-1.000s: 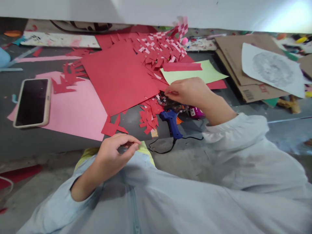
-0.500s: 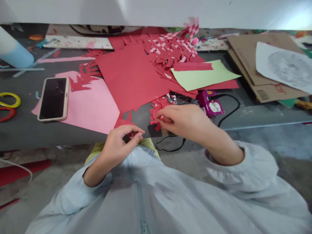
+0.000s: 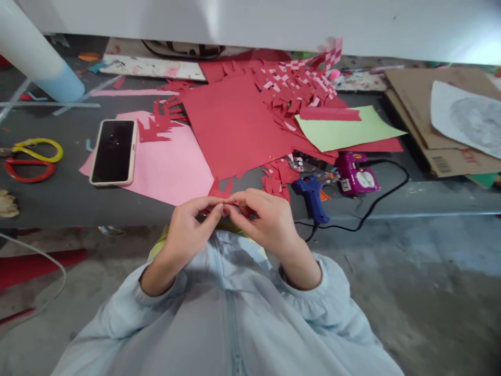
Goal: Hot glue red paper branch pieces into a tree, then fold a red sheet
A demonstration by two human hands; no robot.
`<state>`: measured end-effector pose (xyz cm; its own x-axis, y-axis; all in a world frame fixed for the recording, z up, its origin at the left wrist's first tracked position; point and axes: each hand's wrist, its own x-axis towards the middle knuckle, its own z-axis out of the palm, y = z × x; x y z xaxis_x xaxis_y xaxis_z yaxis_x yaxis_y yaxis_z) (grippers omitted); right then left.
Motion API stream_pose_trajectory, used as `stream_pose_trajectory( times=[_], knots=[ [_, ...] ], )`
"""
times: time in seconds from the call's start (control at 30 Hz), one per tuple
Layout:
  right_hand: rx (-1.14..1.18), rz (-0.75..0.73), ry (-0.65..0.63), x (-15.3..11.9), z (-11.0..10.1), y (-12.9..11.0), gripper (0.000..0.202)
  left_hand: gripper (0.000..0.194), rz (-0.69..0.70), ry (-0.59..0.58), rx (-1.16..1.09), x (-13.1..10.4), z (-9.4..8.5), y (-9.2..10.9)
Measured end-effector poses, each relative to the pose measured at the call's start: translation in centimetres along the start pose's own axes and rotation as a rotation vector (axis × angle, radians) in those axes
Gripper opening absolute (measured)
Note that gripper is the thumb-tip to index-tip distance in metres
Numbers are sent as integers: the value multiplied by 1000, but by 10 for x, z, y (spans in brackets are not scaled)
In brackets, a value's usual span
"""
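My left hand (image 3: 191, 224) and my right hand (image 3: 264, 216) meet at the table's front edge, fingertips touching. Both are closed in a pinch, and a small red paper piece (image 3: 224, 210) shows between them, mostly hidden by the fingers. Just behind the hands lie cut red paper pieces (image 3: 276, 180) and a spiky red cutout (image 3: 220, 187). A blue glue gun (image 3: 313, 198) rests to the right of my right hand. Beyond, a large red sheet (image 3: 235, 130) overlaps a pink sheet (image 3: 168, 167).
At left are a phone (image 3: 114, 151), scissors (image 3: 33, 176) and a white-and-blue cylinder (image 3: 55, 68). To the right stand a purple box (image 3: 359, 177) with a black cable, a light green sheet (image 3: 340, 133) and cardboard (image 3: 415, 104). Woven red-and-pink strips (image 3: 293, 83) lie at the back.
My right hand has moved left from the red paper pieces to meet my left hand at the fingertips. The glue gun now shows where the right hand covered it. The view has shifted left.
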<state>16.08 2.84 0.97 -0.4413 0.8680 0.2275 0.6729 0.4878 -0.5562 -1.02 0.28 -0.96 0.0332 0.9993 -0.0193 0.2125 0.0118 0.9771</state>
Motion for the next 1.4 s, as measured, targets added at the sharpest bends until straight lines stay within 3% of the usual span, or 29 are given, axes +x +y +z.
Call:
stream_pose_trajectory(
  times=[0.23, 0.4, 0.63, 0.9, 1.1, 1.4],
  knots=[
    [-172, -137, 44, 22, 13, -13, 26, 22, -8, 70, -27, 2, -20, -8],
    [45, -253, 165, 35, 23, -18, 12, 19, -52, 65, -252, 8, -36, -8],
    [333, -133, 77, 57, 36, -32, 4, 2, -223, -77, -701, 20, -66, -10],
    [335, -119, -1, 79, 43, -40, 7, 5, -330, -203, -974, 32, -84, -23],
    [338, -115, -29, 87, 45, -41, 10, 3, -399, -183, -1020, 36, -87, -25],
    [305, -132, -76, 92, 43, -40, 10, 7, -375, -142, -790, 33, -90, -27]
  ],
)
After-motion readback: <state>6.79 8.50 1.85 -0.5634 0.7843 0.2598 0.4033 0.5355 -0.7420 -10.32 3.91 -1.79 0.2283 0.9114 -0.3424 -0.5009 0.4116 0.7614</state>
